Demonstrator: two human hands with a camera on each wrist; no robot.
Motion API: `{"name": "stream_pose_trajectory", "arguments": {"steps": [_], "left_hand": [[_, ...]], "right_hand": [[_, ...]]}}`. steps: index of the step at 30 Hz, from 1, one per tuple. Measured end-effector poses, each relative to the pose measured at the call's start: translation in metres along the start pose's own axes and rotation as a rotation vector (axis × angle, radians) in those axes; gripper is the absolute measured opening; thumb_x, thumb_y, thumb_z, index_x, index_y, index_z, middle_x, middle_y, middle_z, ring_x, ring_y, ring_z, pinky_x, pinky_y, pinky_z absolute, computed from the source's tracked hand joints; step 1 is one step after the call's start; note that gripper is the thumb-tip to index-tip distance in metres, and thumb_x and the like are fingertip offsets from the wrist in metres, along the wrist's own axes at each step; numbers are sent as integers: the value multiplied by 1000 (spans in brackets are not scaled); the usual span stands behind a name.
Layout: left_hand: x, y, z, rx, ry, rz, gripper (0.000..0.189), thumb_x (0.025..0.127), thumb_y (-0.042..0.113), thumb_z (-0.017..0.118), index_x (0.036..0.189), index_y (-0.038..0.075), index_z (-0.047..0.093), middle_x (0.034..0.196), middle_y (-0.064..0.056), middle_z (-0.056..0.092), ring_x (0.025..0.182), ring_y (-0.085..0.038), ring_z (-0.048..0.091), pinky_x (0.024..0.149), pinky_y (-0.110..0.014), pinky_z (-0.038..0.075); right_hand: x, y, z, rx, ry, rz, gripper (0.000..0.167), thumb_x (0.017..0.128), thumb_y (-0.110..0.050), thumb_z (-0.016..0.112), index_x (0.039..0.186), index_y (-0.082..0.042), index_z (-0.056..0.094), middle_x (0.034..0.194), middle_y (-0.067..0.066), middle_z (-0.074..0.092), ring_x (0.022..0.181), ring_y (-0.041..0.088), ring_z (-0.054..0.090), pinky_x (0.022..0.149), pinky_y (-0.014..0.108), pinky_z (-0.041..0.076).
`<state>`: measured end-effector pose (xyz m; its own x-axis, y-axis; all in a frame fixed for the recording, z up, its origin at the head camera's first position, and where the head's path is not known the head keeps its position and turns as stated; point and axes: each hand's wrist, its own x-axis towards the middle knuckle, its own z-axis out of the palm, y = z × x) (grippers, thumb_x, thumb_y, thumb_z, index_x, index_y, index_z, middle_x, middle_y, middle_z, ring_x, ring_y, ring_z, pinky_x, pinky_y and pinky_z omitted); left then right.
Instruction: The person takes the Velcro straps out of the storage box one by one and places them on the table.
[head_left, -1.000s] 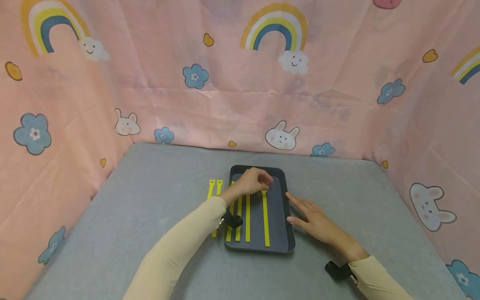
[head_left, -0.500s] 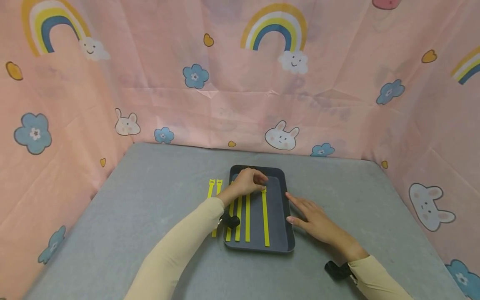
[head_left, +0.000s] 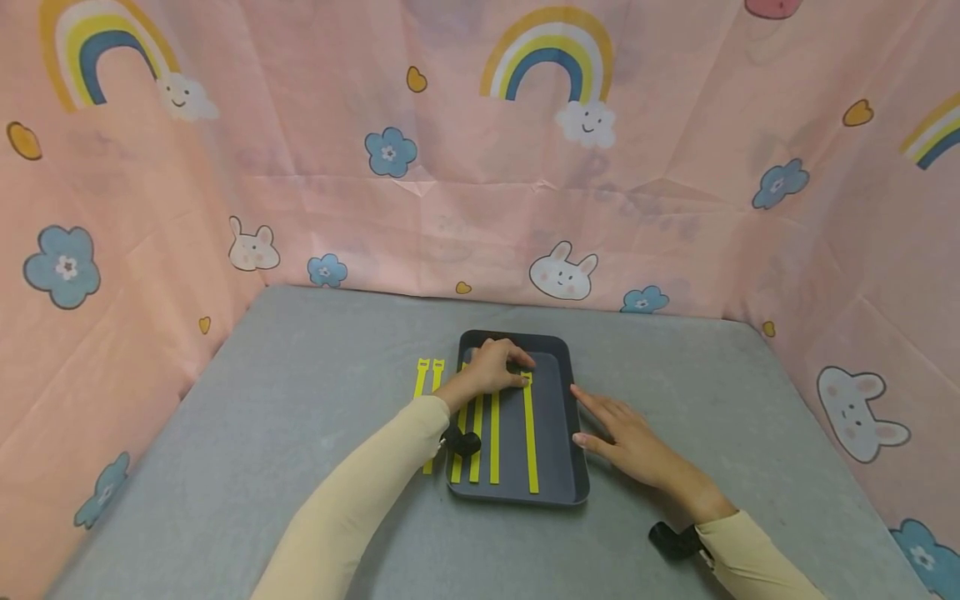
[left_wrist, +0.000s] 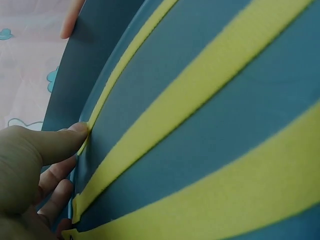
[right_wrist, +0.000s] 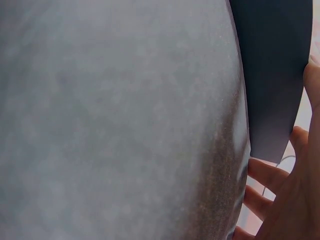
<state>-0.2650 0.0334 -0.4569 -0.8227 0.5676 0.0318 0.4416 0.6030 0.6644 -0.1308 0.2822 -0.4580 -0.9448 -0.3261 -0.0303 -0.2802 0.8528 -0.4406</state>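
Note:
Several flat yellow hook-and-loop cable ties, each with a slotted head, lie lengthwise in a dark grey tray (head_left: 558, 467). My left hand (head_left: 491, 367) reaches over the tray's far half. Its thumb touches the head of the rightmost cable tie (head_left: 531, 442), while the fingers stand apart from the thumb. In the left wrist view that thumb (left_wrist: 60, 142) rests at the end of the cable tie (left_wrist: 117, 75). My right hand (head_left: 630, 437) has its extended fingertips against the tray's right wall, which also shows in the right wrist view (right_wrist: 272, 80).
Two more yellow cable ties (head_left: 422, 375) lie on the grey tabletop (head_left: 300, 400) just left of the tray, partly hidden by my left forearm. Pink printed cloth (head_left: 450, 208) walls the table at the back and both sides.
My left hand has shifted slightly left, and its thumb has come onto the head of the rightmost cable tie, whose head shows more fully now. The right hand and tray stay in place.

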Motion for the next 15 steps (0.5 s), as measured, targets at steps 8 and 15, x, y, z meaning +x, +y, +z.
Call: {"name": "stream_pose_trajectory", "arguments": {"steps": [8, 15], "left_hand": [[0, -3, 2, -3, -6, 1, 27, 88, 21, 76, 115, 21, 75, 133, -6, 59, 133, -32, 41, 112, -60, 22], [0, -3, 1, 3, -15, 4, 26, 89, 22, 75, 115, 23, 75, 130, -5, 59, 127, -30, 43, 108, -57, 25]], "right_hand": [[2, 0, 1, -3, -10, 7, 74, 97, -56, 52, 159, -36, 18, 158, 15, 38, 144, 46, 33, 107, 75, 25], [2, 0, 1, 0, -13, 10, 73, 97, -55, 52, 158, -37, 16, 158, 14, 37, 144, 46, 33, 107, 75, 25]]}}
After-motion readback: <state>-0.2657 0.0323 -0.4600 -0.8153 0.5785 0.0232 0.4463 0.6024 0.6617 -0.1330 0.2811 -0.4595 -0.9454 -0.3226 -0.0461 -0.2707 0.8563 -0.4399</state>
